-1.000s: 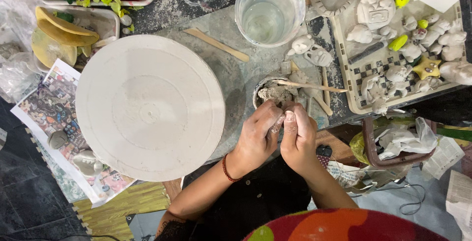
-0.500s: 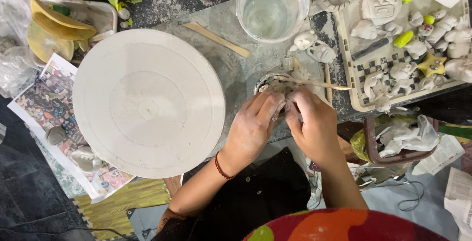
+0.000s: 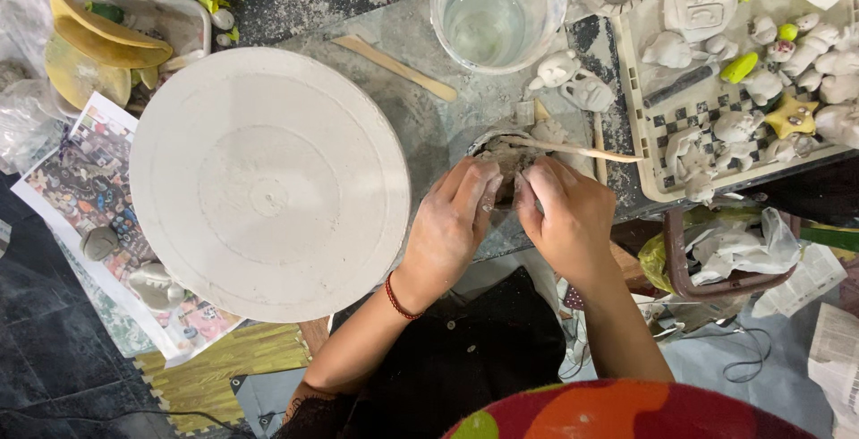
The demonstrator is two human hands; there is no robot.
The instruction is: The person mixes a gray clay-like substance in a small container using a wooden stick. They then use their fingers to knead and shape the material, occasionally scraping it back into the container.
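Worktop (image 3: 429, 126) of grey, dusty stone carries a big round white plaster disc (image 3: 268, 184) at the left. A checkered tray (image 3: 653, 135) of small pale clay figures sits at the right, partly cut off by the edge. A clear water tub (image 3: 497, 9) stands at the top. A printed colourful sheet (image 3: 72, 179) pokes out from under the disc. The left hand (image 3: 452, 220) and right hand (image 3: 564, 215) meet over a small clay-smeared bowl (image 3: 501, 148) just right of the disc, fingers together, pinching a grey clay lump (image 3: 512, 163) that is mostly hidden. A thin wooden stick (image 3: 582, 148) lies across the bowl.
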